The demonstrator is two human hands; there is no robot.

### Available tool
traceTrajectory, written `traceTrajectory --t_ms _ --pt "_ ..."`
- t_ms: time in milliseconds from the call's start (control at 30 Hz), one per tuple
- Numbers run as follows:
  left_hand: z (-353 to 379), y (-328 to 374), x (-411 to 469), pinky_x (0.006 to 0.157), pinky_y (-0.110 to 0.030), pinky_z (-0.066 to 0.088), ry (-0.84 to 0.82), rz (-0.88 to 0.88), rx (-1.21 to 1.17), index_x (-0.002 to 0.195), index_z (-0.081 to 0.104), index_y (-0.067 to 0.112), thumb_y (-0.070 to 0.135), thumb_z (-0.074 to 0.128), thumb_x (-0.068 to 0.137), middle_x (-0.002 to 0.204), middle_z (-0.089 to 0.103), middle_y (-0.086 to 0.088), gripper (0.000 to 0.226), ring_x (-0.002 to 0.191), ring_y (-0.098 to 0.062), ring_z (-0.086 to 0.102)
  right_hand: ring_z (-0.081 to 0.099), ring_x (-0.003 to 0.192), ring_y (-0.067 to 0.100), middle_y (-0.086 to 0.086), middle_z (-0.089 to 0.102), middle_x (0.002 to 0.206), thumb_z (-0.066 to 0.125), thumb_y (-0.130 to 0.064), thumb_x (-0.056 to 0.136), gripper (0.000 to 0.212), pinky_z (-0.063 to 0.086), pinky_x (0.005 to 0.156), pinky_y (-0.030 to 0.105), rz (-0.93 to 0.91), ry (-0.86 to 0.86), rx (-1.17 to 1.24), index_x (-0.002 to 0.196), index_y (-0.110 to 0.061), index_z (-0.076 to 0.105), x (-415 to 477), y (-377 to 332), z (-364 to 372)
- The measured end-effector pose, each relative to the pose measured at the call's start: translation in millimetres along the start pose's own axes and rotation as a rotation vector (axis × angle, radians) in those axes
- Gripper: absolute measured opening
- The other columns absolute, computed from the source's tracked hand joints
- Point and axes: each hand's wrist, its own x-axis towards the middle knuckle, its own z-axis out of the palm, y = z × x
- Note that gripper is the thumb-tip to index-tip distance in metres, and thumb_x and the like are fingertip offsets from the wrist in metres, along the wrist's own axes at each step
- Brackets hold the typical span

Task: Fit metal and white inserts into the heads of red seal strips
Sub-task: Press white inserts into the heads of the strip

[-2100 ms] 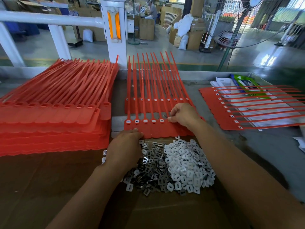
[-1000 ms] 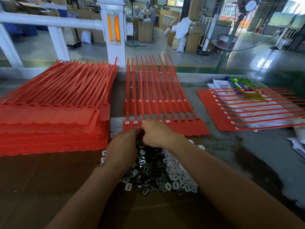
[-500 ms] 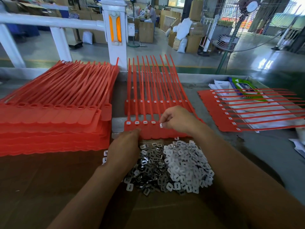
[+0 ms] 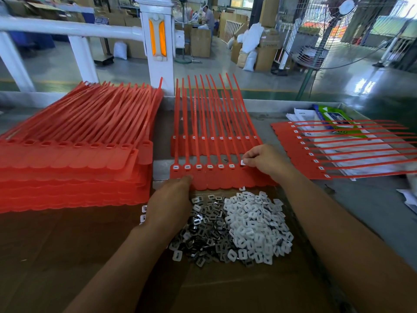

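A sheet of joined red seal strips (image 4: 225, 179) lies in front of me, with white inserts showing in several heads along its left part. My right hand (image 4: 264, 160) pinches a white insert (image 4: 243, 163) over a head toward the right of the row. My left hand (image 4: 169, 203) lies with its fingertips on the sheet's near left edge; I cannot see whether it holds anything. Just below the sheet lie a pile of metal inserts (image 4: 203, 231) and a pile of white inserts (image 4: 255, 220).
A thick stack of red strip sheets (image 4: 72, 163) fills the left. Another sheet (image 4: 216, 136) lies behind the one being worked. A further sheet (image 4: 334, 150) rests on papers at the right. Brown cardboard (image 4: 67, 256) covers the near table.
My right hand went from the strip heads down to the insert piles beside my left hand, then came back up with a white insert and shifted right along the row.
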Motion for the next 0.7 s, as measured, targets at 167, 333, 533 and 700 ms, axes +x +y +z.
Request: traceTrajectory --t_ms 167,333,533,700 --pt "-1.3 1.3 -0.7 0.079 -0.032 0.041 0.002 -0.004 -0.01 0.131 0.047 0.019 0.002 0.039 0.085 0.114 0.06 -0.007 0.05 0.106 -0.023 0.052 0.051 0.071 0.004 -0.001 0.061 0.087 0.065 -0.011 0.084 0.008 0.033 0.055 0.017 -0.007 -0.045 -0.03 0.09 -0.009 0.07 1.1 -1.4 1.3" --pt "-2.3 2.1 -1.1 0.076 -0.032 0.041 -0.004 -0.005 -0.017 0.12 0.053 0.016 0.001 0.039 0.083 0.108 0.061 -0.006 0.042 0.102 -0.022 0.052 0.048 0.066 0.001 -0.009 0.057 0.073 0.065 -0.01 0.083 0.006 0.033 0.055 0.018 -0.013 -0.06 -0.086 0.08 -0.014 0.069 4.6 -1.3 2.7" --pt "-2.1 1.2 -1.4 0.079 -0.034 0.045 0.001 0.008 -0.015 0.122 0.051 0.016 0.001 0.039 0.085 0.109 0.062 -0.005 0.042 0.103 -0.022 0.053 0.05 0.069 0.006 -0.01 0.054 0.068 0.071 -0.006 0.077 0.026 0.033 0.056 0.019 0.002 -0.017 -0.052 0.065 -0.025 0.057 6.5 -0.3 5.8" --pt "-2.5 1.2 -1.5 0.082 -0.035 0.046 -0.013 0.009 -0.012 0.126 0.049 0.016 0.002 0.039 0.086 0.113 0.061 -0.005 0.044 0.106 -0.022 0.052 0.053 0.089 0.014 -0.004 0.058 0.086 0.075 -0.005 0.072 0.027 0.038 0.073 0.026 0.106 -0.024 -0.045 0.068 -0.023 0.056 11.3 -8.8 3.6"
